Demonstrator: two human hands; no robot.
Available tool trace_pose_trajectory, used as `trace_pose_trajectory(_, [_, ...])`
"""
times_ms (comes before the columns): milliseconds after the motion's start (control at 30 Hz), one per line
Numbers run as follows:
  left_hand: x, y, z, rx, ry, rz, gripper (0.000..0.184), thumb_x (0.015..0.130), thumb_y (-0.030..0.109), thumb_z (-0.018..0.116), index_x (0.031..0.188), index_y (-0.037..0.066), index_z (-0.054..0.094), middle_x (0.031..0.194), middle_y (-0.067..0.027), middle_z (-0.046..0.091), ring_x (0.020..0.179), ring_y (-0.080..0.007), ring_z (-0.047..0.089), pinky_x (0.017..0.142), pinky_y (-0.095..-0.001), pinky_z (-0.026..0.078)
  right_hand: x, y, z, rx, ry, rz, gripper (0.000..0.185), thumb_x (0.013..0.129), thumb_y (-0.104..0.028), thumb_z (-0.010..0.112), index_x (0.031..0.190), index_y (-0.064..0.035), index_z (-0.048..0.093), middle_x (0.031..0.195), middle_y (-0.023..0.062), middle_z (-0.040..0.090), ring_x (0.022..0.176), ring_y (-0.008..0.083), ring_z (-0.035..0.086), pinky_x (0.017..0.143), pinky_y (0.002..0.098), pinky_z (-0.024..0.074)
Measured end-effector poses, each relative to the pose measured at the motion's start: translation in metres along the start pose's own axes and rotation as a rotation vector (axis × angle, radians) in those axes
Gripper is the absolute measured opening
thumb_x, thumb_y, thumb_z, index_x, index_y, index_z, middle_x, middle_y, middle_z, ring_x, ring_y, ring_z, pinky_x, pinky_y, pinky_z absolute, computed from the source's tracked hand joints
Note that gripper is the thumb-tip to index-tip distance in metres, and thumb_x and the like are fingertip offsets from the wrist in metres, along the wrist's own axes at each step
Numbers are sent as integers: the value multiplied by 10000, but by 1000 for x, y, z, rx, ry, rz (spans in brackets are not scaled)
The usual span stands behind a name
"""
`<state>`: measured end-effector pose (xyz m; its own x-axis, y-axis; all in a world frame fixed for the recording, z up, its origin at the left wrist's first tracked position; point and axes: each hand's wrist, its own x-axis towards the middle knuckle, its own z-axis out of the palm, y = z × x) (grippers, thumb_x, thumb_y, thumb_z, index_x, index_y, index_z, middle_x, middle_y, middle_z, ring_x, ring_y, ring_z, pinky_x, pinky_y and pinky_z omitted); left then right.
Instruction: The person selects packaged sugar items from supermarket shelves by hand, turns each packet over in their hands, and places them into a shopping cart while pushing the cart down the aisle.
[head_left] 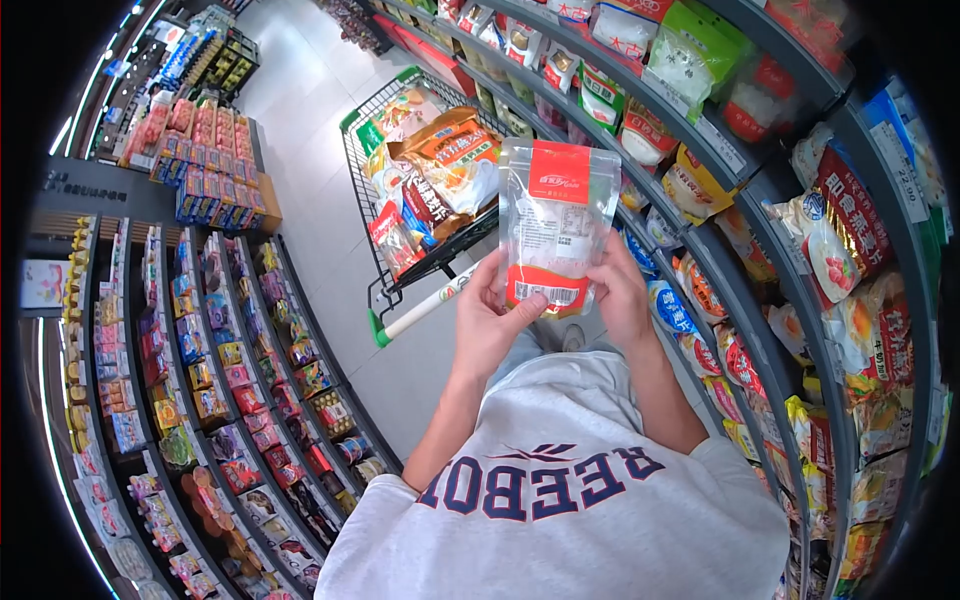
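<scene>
A clear pouch with red label panels (556,215) is held upright in front of my chest, its printed back and barcode facing me. My left hand (502,300) grips its lower left edge, the thumb lying near the barcode. On the opposite edge, my right hand (617,292) has its fingers closed on the lower right side. What fills the pouch looks pale, but I cannot make out its kind. Just beyond my left hand stands a shopping cart (440,262) loaded with several bagged goods, including an orange and white bag (455,150).
Shelves of bagged foods (800,270) curve close along my right side. Shelves with small colourful packets (220,370) line the left. The cart's handle (425,307) is just ahead of me. Grey tiled floor (300,130) runs ahead, past a stacked display of boxes (215,165).
</scene>
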<state>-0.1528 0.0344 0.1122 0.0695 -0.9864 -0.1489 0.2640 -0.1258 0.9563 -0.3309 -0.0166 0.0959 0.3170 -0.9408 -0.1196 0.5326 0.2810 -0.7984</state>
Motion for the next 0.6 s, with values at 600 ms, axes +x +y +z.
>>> trace_pose_trajectory(600, [-1, 4, 2, 57, -37, 65, 823, 809, -72, 790, 1501, -64, 346, 1225, -139, 672, 1040, -154, 688, 784, -238, 597, -2, -12, -5, -151, -249, 11, 1055, 743, 17, 812, 1577, -37, 168, 1453, 159, 472, 1343, 272, 506, 1092, 421, 465])
